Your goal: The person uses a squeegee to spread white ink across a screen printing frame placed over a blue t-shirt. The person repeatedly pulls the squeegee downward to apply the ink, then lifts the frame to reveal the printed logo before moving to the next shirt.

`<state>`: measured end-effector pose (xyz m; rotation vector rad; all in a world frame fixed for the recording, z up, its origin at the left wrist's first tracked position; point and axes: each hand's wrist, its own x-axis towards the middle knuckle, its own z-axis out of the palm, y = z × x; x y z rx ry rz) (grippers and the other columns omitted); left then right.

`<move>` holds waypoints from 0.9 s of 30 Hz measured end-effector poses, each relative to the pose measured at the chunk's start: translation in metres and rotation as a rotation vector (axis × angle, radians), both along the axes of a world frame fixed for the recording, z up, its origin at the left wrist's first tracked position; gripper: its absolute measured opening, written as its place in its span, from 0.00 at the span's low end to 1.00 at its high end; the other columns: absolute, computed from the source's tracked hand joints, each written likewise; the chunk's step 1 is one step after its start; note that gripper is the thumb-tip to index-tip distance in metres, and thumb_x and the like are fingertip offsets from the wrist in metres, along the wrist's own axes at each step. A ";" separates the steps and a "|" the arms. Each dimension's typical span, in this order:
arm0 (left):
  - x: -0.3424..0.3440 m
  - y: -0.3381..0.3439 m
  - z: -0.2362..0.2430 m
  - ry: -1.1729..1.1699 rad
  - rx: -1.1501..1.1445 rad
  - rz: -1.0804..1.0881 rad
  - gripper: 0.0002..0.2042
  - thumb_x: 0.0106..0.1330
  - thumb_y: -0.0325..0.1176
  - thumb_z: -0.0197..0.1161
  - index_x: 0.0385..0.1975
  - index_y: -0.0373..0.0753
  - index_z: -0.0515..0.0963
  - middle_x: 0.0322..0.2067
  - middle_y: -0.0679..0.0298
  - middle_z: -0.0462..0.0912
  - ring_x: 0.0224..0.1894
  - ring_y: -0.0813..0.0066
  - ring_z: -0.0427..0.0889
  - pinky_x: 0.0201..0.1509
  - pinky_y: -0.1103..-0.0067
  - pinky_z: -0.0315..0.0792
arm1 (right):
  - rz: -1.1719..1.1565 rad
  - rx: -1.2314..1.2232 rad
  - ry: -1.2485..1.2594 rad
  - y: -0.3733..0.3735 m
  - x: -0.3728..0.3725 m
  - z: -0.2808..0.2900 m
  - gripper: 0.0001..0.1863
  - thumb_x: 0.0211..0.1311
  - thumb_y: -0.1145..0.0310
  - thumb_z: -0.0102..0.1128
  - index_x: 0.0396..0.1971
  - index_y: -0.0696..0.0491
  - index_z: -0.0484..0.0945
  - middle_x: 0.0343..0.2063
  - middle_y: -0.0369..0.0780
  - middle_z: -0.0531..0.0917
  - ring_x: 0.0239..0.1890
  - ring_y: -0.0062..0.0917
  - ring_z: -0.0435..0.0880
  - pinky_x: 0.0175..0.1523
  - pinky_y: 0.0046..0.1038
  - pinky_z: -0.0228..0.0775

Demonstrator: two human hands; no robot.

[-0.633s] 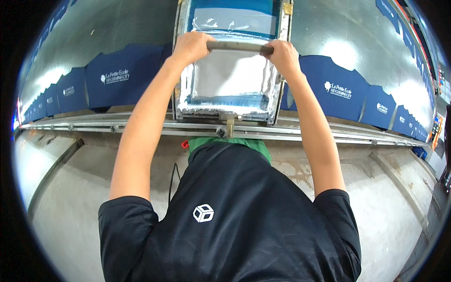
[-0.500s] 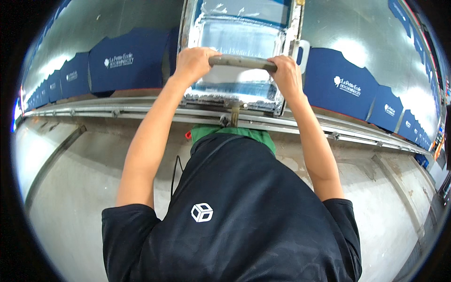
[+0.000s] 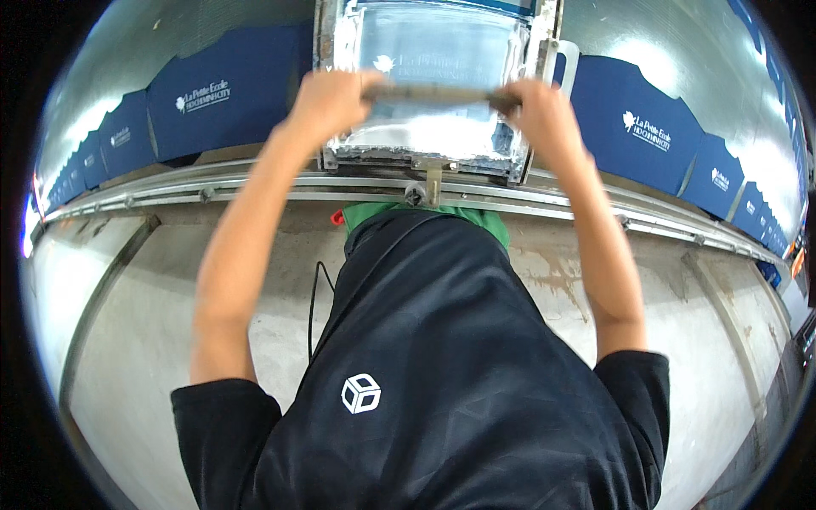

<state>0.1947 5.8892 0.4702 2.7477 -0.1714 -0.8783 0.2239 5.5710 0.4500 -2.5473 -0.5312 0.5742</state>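
A screen-printing squeegee (image 3: 438, 94) with a long grey-brown handle lies crosswise above the screen frame, blurred by motion. My left hand (image 3: 331, 104) is wrapped round its left end. Gripping the right end is my right hand (image 3: 544, 115), also smeared, with a dark patch at the handle by its fingers. Beneath them is the screen frame (image 3: 545, 53), whose pale mesh has whitish ink smears along its edges. Whether the squeegee's blade touches the mesh cannot be made out, as the handle hides it.
Dark blue cut fabric panels (image 3: 229, 93) with white prints lie along the long table (image 3: 255, 25) on both sides. A metal rail (image 3: 544, 195) runs along its near edge. A white handle (image 3: 568, 68) juts from the frame's right side. Green cloth (image 3: 484, 223) shows at my waist.
The whole view has shifted, so table and frame sit higher in the picture. Both hands and the squeegee have come slightly nearer the frame's near edge, and the handle now looks more level.
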 end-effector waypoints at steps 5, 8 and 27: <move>0.120 0.015 -0.026 -0.290 0.028 -0.096 0.16 0.55 0.43 0.73 0.44 0.50 0.88 0.33 0.52 0.89 0.38 0.53 0.89 0.46 0.61 0.82 | 0.026 -0.055 -0.269 0.005 0.112 -0.011 0.13 0.59 0.63 0.71 0.38 0.55 0.87 0.33 0.51 0.88 0.38 0.48 0.88 0.48 0.45 0.80; 0.107 0.011 -0.037 -0.336 0.069 -0.098 0.17 0.57 0.43 0.74 0.47 0.54 0.88 0.34 0.54 0.90 0.39 0.55 0.90 0.46 0.62 0.82 | -0.150 0.031 -0.266 0.014 0.097 -0.024 0.09 0.56 0.68 0.67 0.29 0.60 0.86 0.30 0.56 0.85 0.38 0.54 0.85 0.46 0.49 0.78; 0.143 0.005 -0.025 -0.418 -0.051 -0.057 0.11 0.51 0.40 0.72 0.34 0.46 0.89 0.29 0.49 0.87 0.36 0.49 0.88 0.43 0.59 0.80 | -0.085 0.023 -0.338 0.010 0.133 -0.027 0.10 0.52 0.67 0.71 0.28 0.59 0.87 0.30 0.55 0.86 0.38 0.53 0.86 0.47 0.48 0.78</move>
